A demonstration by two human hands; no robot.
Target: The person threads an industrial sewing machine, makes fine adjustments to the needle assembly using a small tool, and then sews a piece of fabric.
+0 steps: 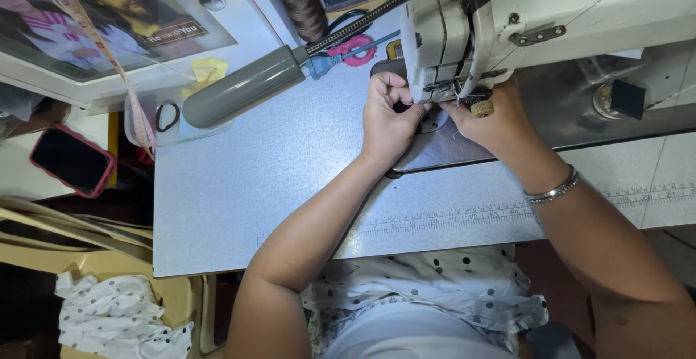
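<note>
- We see a grey metal table [239, 192] w/ a printed ruler strip [449, 219] along its front edge, approx 5 o'clock.
- White sewing machine [507, 18] sits at 1 o'clock.
- Grey lamp head [243, 87] lies at 11 o'clock.
- Clear plastic box [156, 123] at 10 o'clock, on the table's left edge.
- Both hands rest by the needle.

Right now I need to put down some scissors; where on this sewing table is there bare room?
The table is bare left of the left hand, below the grey lamp. It is crowded at the needle, where both hands, the right hand included, work.
</note>
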